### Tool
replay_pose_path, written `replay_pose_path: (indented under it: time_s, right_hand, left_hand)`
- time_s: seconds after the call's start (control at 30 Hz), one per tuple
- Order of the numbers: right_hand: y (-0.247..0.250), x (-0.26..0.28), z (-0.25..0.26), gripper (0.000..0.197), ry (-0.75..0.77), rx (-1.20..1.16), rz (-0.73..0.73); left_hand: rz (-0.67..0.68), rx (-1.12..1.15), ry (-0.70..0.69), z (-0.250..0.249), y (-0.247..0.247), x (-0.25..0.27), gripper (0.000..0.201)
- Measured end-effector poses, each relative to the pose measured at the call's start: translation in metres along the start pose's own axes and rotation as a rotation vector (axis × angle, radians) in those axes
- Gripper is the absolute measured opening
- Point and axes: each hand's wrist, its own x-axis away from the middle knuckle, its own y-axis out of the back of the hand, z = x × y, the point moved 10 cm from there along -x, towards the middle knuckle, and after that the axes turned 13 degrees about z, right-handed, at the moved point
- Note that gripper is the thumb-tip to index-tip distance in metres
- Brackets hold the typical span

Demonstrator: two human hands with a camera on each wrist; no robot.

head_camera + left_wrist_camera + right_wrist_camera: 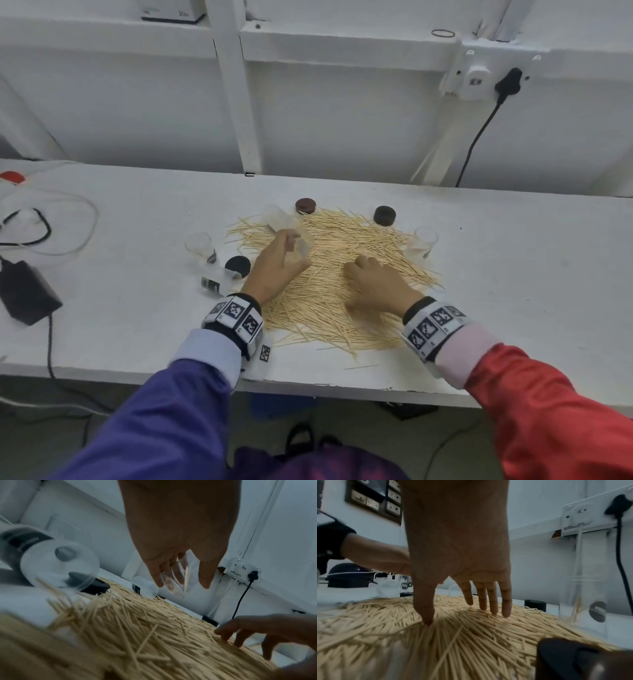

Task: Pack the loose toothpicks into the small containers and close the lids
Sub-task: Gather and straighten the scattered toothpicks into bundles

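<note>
The pale wooden toothpicks (337, 274) lie in a wide loose heap on the white counter (513, 274), their long axes mostly running from 7 toward 1 o'clock in the head view. The right hand (375, 286) is nearer to them, spread wide with straight fingers (493, 601) and thumb pressing on the heap. The left hand (279, 265), at 10 o'clock from it, curls round a small clear plastic container (301, 241) already holding a few sticks. Its mouth and tilt are blurred. Three dark round lids (384, 215) sit at the heap's edge.
</note>
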Motion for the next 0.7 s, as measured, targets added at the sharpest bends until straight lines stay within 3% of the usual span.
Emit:
replay_pose_path:
  time_s: [0.17,0.37,0.47,0.53,0.6,0.7]
  right_hand:
    - [0.010,-0.013,-0.001,0.028,0.006,0.075,-0.093]
    - [0.017,-0.019,0.004,0.025,0.073,0.172,-0.126]
    - [0.018,-0.024,0.005,0.022,0.069,0.204,-0.128]
    - [0.019,-0.027,0.002,0.021,0.058,0.205,-0.137]
    - [0.021,-0.029,-0.002,0.021,0.038,0.197,-0.145]
    - [0.023,-0.030,-0.008,0.023,-0.003,0.166,-0.113]
  left_hand:
    - [0.019,0.005,0.021,0.003,-0.013,-0.006,0.054]
    - [0.023,-0.016,0.012,0.008,-0.023,-0.007,0.055]
    - [-0.024,-0.055,-0.012,0.004,-0.019,-0.009,0.043]
    - [-0.063,-0.178,-0.105,-0.004,-0.017,-0.009,0.037]
    - [-0.051,-0.345,-0.195,-0.006,-0.021,-0.010,0.043]
    - [-0.075,-0.468,-0.227,-0.008,-0.024,-0.011,0.052]
